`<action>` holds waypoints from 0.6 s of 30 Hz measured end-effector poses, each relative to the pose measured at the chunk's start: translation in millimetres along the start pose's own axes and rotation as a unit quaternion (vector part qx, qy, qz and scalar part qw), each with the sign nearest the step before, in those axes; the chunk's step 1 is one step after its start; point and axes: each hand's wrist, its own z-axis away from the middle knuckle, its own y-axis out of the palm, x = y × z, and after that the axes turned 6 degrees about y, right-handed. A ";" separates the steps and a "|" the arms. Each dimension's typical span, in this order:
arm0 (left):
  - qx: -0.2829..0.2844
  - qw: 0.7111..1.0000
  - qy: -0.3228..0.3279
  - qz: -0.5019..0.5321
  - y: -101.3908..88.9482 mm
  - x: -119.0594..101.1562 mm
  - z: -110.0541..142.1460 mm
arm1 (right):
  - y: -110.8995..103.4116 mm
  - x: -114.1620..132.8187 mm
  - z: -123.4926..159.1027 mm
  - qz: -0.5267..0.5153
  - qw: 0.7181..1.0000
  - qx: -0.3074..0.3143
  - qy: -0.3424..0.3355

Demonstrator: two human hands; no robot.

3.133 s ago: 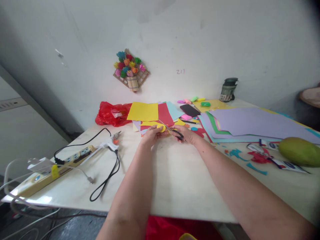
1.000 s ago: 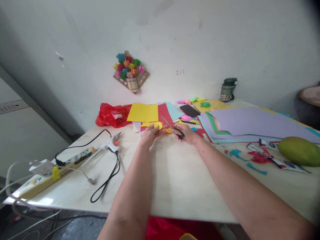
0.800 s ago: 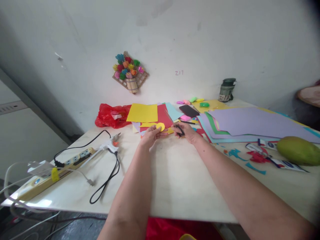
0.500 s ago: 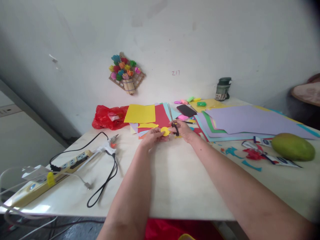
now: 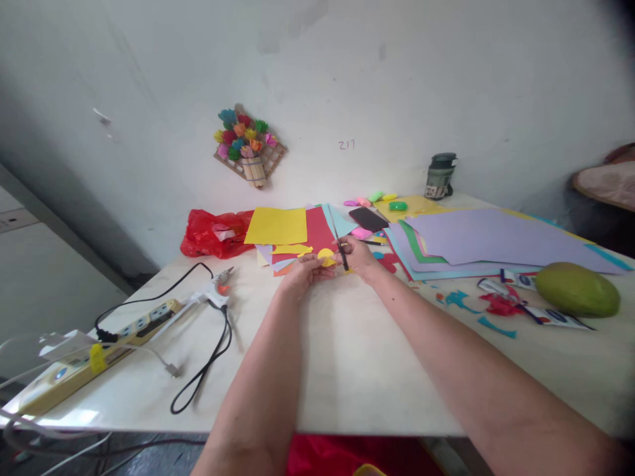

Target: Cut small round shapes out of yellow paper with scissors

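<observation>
Between the thumb and fingers of my left hand (image 5: 306, 272) is a small round piece of yellow paper (image 5: 325, 255). My right hand (image 5: 358, 256) is closed on a pair of scissors (image 5: 341, 246), whose blades point up and away from me, close beside the yellow piece. Behind my hands lie a yellow paper sheet (image 5: 276, 225), a red sheet (image 5: 320, 225) and a cut yellow strip (image 5: 292, 249). A dark phone (image 5: 368, 218) rests just beyond my right hand.
Stacked coloured paper (image 5: 476, 238) covers the right side, with a green mango (image 5: 578, 289) and blue scraps (image 5: 497, 326) in front. At left are a glue gun (image 5: 216, 291), a power strip (image 5: 133, 327) with cables and a red plastic bag (image 5: 211, 231). A tumbler (image 5: 440, 177) stands behind.
The scissors have turned slightly in my right hand, their blades now looking closer together. The yellow piece has tilted a little in my left hand. The view has shifted slightly.
</observation>
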 end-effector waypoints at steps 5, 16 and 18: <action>-0.035 0.999 0.029 0.005 5.5 4.0 -0.3 | 4.2 -0.6 0.3 0.005 1.000 -0.007 0.001; -0.047 0.995 0.080 0.033 -8.4 8.9 -4.4 | -3.6 9.2 10.1 0.027 0.998 0.034 0.056; -0.051 0.995 0.077 0.030 -10.0 9.4 -5.1 | -8.2 10.2 10.9 0.053 0.995 0.049 0.068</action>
